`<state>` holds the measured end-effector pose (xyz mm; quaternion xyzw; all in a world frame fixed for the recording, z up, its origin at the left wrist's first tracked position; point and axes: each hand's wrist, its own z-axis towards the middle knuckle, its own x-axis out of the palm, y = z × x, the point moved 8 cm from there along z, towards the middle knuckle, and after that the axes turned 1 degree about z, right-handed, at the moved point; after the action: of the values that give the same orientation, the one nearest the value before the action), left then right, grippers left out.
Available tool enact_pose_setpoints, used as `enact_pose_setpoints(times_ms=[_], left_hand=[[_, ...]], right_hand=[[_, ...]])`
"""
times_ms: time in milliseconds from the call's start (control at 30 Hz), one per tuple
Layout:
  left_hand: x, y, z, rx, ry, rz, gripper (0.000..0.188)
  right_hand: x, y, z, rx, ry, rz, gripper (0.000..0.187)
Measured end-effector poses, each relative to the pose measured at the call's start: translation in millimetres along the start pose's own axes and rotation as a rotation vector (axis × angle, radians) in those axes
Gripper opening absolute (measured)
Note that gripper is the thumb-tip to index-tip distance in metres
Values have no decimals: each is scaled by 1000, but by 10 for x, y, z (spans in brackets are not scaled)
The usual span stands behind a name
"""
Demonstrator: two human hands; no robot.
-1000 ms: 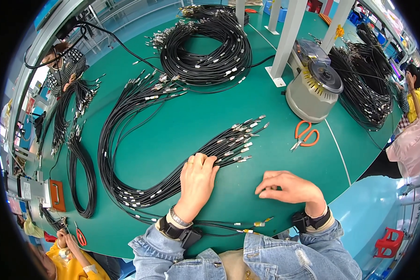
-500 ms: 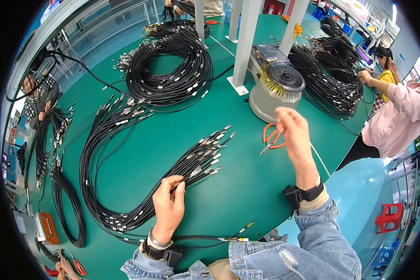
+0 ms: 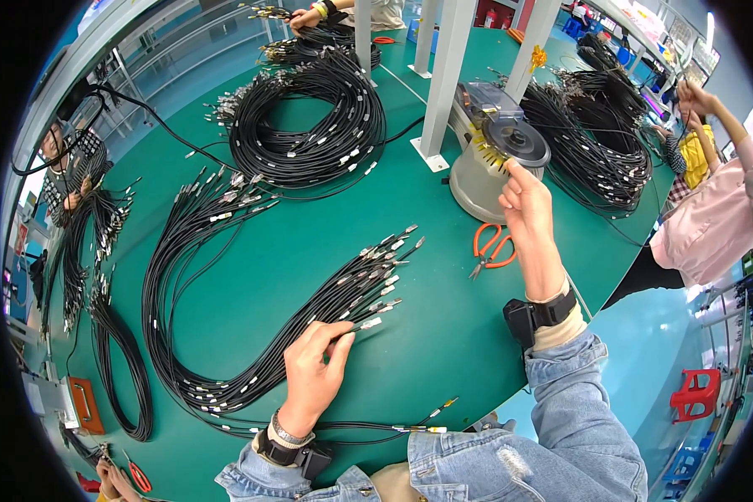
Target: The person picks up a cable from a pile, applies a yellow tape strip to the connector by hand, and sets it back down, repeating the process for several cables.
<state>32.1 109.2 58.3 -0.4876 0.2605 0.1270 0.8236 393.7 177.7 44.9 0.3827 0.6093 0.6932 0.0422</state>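
Observation:
Near the middle of the green table, my left hand (image 3: 316, 364) pinches the end of a black cable with a white tag (image 3: 370, 324). That end sticks out to the right, beside a thick bundle of black cables (image 3: 217, 390) curving across the table. My right hand (image 3: 529, 209) reaches up to a grey round machine (image 3: 485, 188) with a dark disc on top. Its thumb and forefinger close at the edge of a fan of yellow strips (image 3: 487, 151), seemingly on one strip's end. Orange-handled pliers (image 3: 491, 248) lie just left of my right wrist.
A large black cable coil (image 3: 305, 125) lies at the back, another cable pile (image 3: 590, 151) at the right. Grey posts (image 3: 439, 92) rise from the table. Several co-workers surround it, one in a pink top (image 3: 711, 217). A red stool (image 3: 696, 395) stands on the floor.
My right hand has moved up to the yellow strips on the machine. My left hand has shifted slightly right and down, with one tagged cable end now apart from the bundle.

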Motion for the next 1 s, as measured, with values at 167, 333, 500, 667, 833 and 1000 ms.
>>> enact_pose_setpoints(times_ms=[167,333,500,667,833,1000], left_hand=[[43,-65,14,53,-2,-5,12],[14,-41,-43,57,-6,47,15],[-8,-145,-78,135,-51,50,15],[0,-225,-120,188,-129,56,16],[5,-228,-138,174,-132,36,18],[18,-225,-139,183,-122,32,19]], right_hand=[[225,72,-192,54,92,165,15],[771,-180,-1182,137,421,6,8],[891,-712,-2057,376,586,-153,4],[888,-861,-2231,290,590,-218,7],[867,-887,-2192,240,586,-321,6],[859,-903,-2179,264,573,-321,6]])
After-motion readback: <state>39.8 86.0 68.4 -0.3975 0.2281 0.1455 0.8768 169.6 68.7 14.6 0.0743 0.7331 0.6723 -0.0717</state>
